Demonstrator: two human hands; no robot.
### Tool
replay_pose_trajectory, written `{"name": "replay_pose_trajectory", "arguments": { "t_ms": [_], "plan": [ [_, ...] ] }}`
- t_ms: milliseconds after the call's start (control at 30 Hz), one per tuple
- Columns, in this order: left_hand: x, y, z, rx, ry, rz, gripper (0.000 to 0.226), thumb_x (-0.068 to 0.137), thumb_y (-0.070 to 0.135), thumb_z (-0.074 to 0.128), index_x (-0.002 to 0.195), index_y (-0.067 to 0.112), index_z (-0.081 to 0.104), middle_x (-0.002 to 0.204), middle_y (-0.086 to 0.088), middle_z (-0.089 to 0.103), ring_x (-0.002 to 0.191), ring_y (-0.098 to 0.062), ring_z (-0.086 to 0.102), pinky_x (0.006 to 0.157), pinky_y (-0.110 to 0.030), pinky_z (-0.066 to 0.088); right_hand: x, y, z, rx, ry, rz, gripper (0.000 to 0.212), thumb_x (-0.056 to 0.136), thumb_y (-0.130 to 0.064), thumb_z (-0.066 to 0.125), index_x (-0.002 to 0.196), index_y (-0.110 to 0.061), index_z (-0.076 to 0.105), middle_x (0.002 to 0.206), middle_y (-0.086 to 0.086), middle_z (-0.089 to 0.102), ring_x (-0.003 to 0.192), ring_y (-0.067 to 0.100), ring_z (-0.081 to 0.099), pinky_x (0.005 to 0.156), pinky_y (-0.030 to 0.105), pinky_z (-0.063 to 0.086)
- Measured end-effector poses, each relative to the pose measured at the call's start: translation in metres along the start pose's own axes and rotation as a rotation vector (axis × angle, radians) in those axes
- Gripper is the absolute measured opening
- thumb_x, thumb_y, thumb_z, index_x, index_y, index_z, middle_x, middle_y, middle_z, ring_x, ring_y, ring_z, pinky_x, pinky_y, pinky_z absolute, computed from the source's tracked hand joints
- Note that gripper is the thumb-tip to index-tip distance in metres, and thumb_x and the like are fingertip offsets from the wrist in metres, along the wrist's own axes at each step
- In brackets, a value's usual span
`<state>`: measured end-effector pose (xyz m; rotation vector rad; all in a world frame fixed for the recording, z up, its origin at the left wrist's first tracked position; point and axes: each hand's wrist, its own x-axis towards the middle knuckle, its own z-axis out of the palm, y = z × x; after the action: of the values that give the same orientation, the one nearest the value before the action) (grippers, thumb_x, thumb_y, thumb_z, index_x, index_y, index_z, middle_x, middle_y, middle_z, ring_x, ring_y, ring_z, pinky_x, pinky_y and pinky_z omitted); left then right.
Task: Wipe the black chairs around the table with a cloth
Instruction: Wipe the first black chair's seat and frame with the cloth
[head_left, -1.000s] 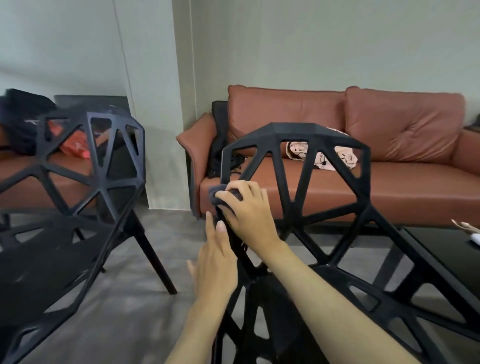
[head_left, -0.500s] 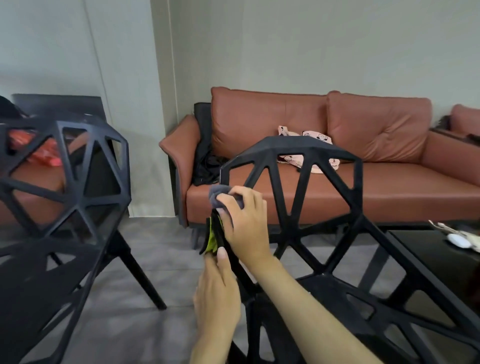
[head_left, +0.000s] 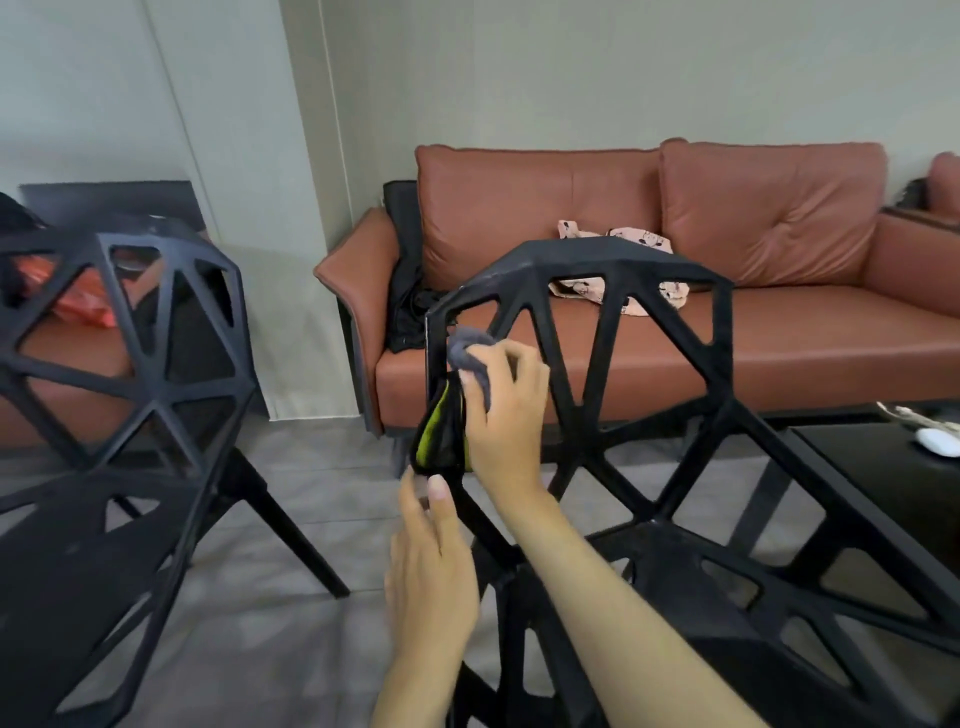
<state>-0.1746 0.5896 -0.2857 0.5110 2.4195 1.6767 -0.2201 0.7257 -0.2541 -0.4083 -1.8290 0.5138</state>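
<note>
1. Right now I am wiping the left upright of the black chair (head_left: 597, 270) in front of me; my right hand (head_left: 501, 410) is curled round the bunched grey cloth (head_left: 470, 353) and presses it on the strut at about ten o'clock of the backrest.
2. My left hand (head_left: 431, 577) reaches up from six o'clock, fingers nearly straight and apart, its fingertips at the cloth's dangling yellow-green tail; I cannot tell whether they touch it.
3. Next, I judge, I should drag the cloth along the strut, then work across the remaining bars.
4. A second chair (head_left: 130, 374) waits at nine o'clock, cut off by the edge.
5. The desk (head_left: 883, 467) at three o'clock is mostly out of view.
</note>
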Motion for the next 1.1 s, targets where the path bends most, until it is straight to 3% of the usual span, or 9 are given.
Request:
{"name": "replay_pose_trajectory", "arguments": {
  "t_ms": [133, 267, 467, 533, 667, 833, 900, 1000, 1100],
  "plan": [
    [-0.004, -0.002, -0.001, 0.018, 0.105, 0.075, 0.072, 0.096, 0.075, 0.005, 0.162, 0.046, 0.000, 0.169, 0.010, 0.025, 0.154, -0.017, 0.028, 0.120, -0.049, 0.027, -0.058, 0.008, -0.009, 0.014, -0.130, 0.001, 0.014, 0.102, -0.021, 0.058, 0.116, -0.019, 0.060, 0.118, 0.001, 0.051, 0.104, 0.022, 0.048, 0.085, 0.046, 0.047],
    [-0.007, -0.006, -0.002, 0.092, 0.178, 0.165, 0.073, 0.098, 0.073, 0.007, 0.164, 0.043, -0.002, 0.168, 0.008, 0.028, 0.153, -0.018, 0.029, 0.119, -0.051, 0.028, -0.054, 0.005, -0.016, 0.035, -0.186, -0.025, 0.017, 0.101, -0.025, 0.059, 0.117, -0.022, 0.061, 0.119, -0.001, 0.052, 0.107, 0.021, 0.048, 0.086, 0.043, 0.046],
    [-0.011, -0.006, 0.000, 0.155, 0.194, 0.190, 0.071, 0.097, 0.077, 0.005, 0.162, 0.048, -0.002, 0.163, 0.005, 0.037, 0.148, -0.021, 0.033, 0.116, -0.055, 0.028, -0.072, 0.051, -0.042, -0.156, -0.324, -0.312, 0.024, 0.092, -0.018, 0.065, 0.115, -0.024, 0.063, 0.125, 0.003, 0.056, 0.118, 0.029, 0.050, 0.086, 0.041, 0.041],
    [-0.011, -0.005, 0.001, 0.182, 0.174, 0.204, 0.065, 0.100, 0.072, 0.010, 0.161, 0.051, -0.001, 0.162, 0.007, 0.038, 0.146, -0.020, 0.033, 0.115, -0.052, 0.028, -0.073, 0.088, -0.055, -0.285, -0.308, -0.211, 0.027, 0.089, -0.016, 0.068, 0.114, -0.025, 0.063, 0.124, 0.004, 0.055, 0.116, 0.032, 0.051, 0.084, 0.045, 0.043],
    [-0.007, -0.008, 0.005, 0.250, 0.159, 0.209, 0.063, 0.101, 0.071, 0.013, 0.160, 0.054, -0.002, 0.152, 0.004, 0.046, 0.139, -0.020, 0.040, 0.108, -0.050, 0.033, -0.088, 0.149, -0.078, -0.417, -0.225, 0.234, 0.022, 0.097, -0.021, 0.064, 0.117, -0.027, 0.059, 0.119, 0.003, 0.049, 0.108, 0.035, 0.050, 0.083, 0.051, 0.046],
    [-0.005, -0.010, 0.005, 0.222, 0.165, 0.180, 0.065, 0.102, 0.071, 0.014, 0.162, 0.050, 0.002, 0.154, 0.007, 0.047, 0.142, -0.021, 0.038, 0.112, -0.052, 0.031, -0.103, 0.128, -0.061, -0.227, -0.199, 0.435, 0.013, 0.102, -0.026, 0.060, 0.115, -0.024, 0.059, 0.117, 0.002, 0.050, 0.106, 0.027, 0.047, 0.083, 0.047, 0.045],
    [-0.005, -0.009, 0.006, 0.218, 0.165, 0.182, 0.065, 0.102, 0.070, 0.015, 0.162, 0.048, 0.003, 0.156, 0.007, 0.045, 0.143, -0.021, 0.037, 0.113, -0.052, 0.031, -0.125, 0.118, -0.061, -0.206, -0.268, 0.400, 0.013, 0.102, -0.026, 0.060, 0.115, -0.026, 0.060, 0.115, -0.001, 0.051, 0.105, 0.024, 0.048, 0.085, 0.045, 0.047],
    [-0.003, -0.011, 0.006, 0.208, 0.162, 0.186, 0.067, 0.101, 0.073, 0.014, 0.162, 0.048, 0.003, 0.156, 0.006, 0.045, 0.143, -0.021, 0.038, 0.113, -0.051, 0.031, -0.159, 0.109, -0.068, -0.361, -0.514, 0.152, 0.015, 0.100, -0.030, 0.059, 0.115, -0.032, 0.060, 0.117, -0.006, 0.053, 0.107, 0.023, 0.050, 0.085, 0.044, 0.047],
    [0.000, -0.018, 0.005, 0.191, 0.164, 0.160, 0.071, 0.096, 0.081, 0.009, 0.160, 0.051, 0.001, 0.144, -0.004, 0.056, 0.137, -0.024, 0.045, 0.114, -0.055, 0.034, -0.149, 0.111, -0.071, -0.341, -0.671, 0.146, 0.013, 0.102, -0.032, 0.055, 0.115, -0.034, 0.057, 0.117, -0.010, 0.052, 0.110, 0.021, 0.048, 0.088, 0.043, 0.044]
  ]
}}
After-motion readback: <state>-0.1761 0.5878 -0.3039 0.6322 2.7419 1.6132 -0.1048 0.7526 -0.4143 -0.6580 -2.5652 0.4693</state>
